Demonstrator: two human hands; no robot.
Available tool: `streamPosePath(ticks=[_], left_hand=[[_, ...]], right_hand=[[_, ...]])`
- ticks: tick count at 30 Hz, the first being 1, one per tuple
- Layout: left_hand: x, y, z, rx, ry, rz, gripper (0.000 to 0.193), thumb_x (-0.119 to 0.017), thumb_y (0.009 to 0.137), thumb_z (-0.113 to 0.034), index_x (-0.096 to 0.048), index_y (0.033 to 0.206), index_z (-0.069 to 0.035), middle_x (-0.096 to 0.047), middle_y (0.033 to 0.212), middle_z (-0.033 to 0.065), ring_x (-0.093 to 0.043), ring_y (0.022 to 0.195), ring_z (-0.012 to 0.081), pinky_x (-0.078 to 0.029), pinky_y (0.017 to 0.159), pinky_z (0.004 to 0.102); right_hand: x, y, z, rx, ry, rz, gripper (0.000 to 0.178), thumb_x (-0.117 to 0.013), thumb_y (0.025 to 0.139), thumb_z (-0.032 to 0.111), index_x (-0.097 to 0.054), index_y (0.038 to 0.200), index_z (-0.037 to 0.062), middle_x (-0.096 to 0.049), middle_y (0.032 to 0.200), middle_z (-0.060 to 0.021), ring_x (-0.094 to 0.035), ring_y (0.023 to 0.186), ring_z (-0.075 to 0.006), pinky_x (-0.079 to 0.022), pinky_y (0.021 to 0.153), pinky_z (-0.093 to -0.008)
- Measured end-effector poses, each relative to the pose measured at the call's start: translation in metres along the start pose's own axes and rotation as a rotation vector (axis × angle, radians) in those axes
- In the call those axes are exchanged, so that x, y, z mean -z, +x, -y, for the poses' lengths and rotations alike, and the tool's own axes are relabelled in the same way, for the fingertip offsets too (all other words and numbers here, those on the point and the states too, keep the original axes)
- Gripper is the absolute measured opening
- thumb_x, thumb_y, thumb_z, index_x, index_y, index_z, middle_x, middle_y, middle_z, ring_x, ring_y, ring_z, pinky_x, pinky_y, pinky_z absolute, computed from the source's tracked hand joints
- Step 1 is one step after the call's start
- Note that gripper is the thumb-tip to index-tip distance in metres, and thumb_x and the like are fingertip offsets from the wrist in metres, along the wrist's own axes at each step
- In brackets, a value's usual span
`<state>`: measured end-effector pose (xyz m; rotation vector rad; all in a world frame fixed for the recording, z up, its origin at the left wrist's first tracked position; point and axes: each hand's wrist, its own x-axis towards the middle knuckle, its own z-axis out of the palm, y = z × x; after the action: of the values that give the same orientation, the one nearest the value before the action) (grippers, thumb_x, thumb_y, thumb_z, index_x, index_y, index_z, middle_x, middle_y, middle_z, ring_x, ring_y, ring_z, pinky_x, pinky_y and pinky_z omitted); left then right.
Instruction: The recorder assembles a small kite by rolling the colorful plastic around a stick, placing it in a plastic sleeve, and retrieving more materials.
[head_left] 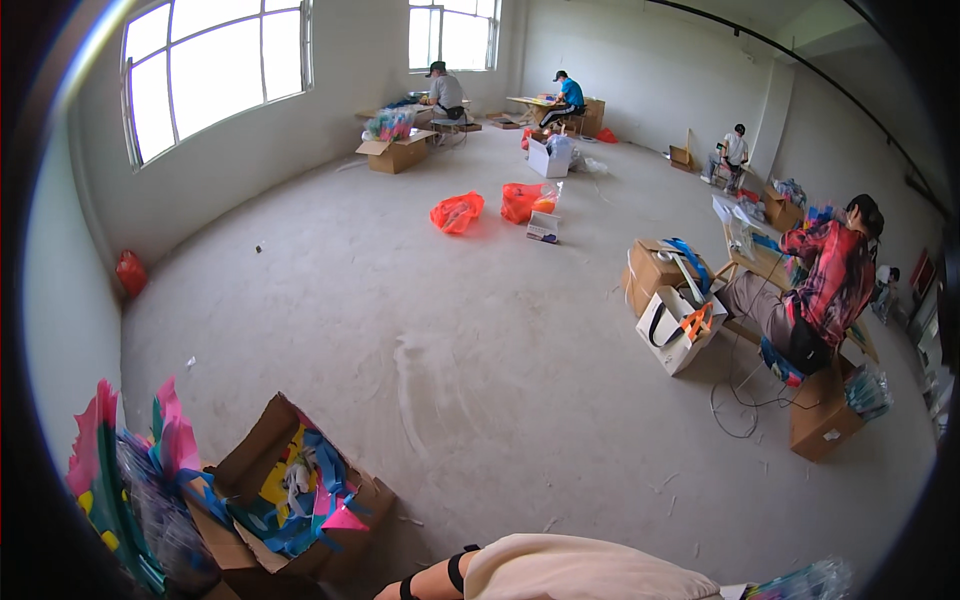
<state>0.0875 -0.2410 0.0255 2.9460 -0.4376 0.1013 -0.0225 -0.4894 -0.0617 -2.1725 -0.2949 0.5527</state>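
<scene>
The grip of either hand cannot be made out, both being hidden beyond the near edge (only 1 strapped arm (428,582) and beige cloth (570,570) are shown). A cardboard box (248,448), filled with colourful pieces (325,465), is placed near left; a plastic-wrapped bundle (805,581) is partly shown near right.

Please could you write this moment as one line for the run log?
Both hands: out of view; arm: beige sleeve, black straps; things: open cardboard box, coloured pieces inside; rest: orange-red bags, seated person in plaid
</scene>
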Motion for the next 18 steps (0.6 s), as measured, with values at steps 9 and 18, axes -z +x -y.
streamPosePath(ticks=[9,18], left_hand=[[-0.001,-0.002,-0.003,-0.019,-0.007,-0.006,0.084,-0.051,0.081,-0.063,-0.038,0.137,-0.003,-0.034,0.143,0.0213,-0.033,0.130,0.0388,-0.024,0.104,0.0533],[0.003,0.000,0.001,-0.016,0.017,-0.042,0.081,-0.055,0.080,-0.060,-0.039,0.136,-0.003,-0.037,0.140,0.0223,-0.037,0.126,0.0409,-0.028,0.102,0.0544]], right_hand=[[0.002,-0.007,0.002,-0.050,-0.049,-0.044,0.068,-0.065,0.077,0.056,-0.064,0.095,-0.0090,-0.065,0.089,-0.0225,-0.060,0.085,-0.0350,-0.047,0.079,-0.0425],[0.011,-0.015,0.022,-0.098,0.000,0.012,0.067,-0.057,0.083,0.057,-0.064,0.097,-0.0081,-0.065,0.094,-0.0233,-0.060,0.090,-0.0360,-0.045,0.082,-0.0423]])
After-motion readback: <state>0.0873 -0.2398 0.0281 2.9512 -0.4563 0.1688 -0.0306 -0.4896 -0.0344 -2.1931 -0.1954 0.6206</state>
